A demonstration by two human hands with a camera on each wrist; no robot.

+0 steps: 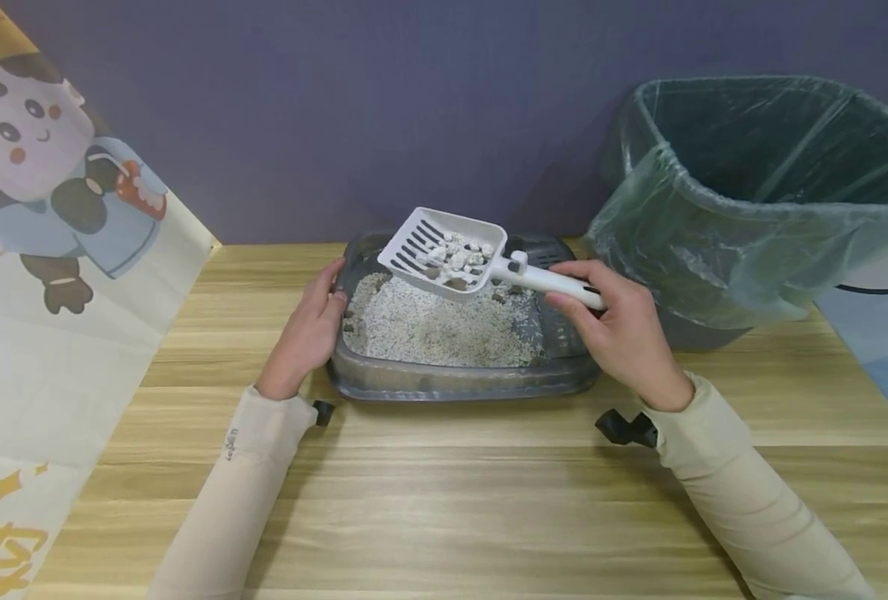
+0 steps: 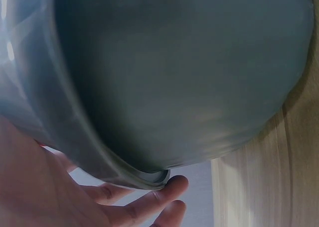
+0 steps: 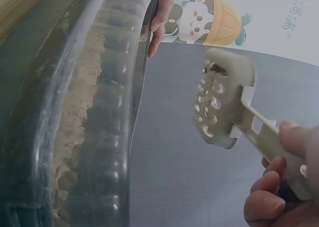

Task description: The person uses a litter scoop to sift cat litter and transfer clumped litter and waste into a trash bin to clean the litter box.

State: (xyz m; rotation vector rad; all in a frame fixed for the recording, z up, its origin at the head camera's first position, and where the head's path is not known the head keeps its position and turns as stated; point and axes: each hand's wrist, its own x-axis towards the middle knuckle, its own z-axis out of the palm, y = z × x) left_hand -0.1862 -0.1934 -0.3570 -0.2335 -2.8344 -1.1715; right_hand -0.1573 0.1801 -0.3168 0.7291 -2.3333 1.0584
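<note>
A white slotted litter scoop is held by its handle in my right hand, raised above the litter box. Several pale clumps lie in the scoop's bowl. In the right wrist view, the scoop hangs beside the box wall, the thumb and fingers wrapped around its handle. The grey translucent litter box contains pale granular litter, with a few darker clumps at its edges. At the box's left end, my left hand grips the rim. The left wrist view shows its fingers beneath the rim's lip.
A dark trash bin lined with a translucent bag stands to the right of the box. A purple-grey wall panel rises behind the wooden table. An illustrated sheet borders the left side.
</note>
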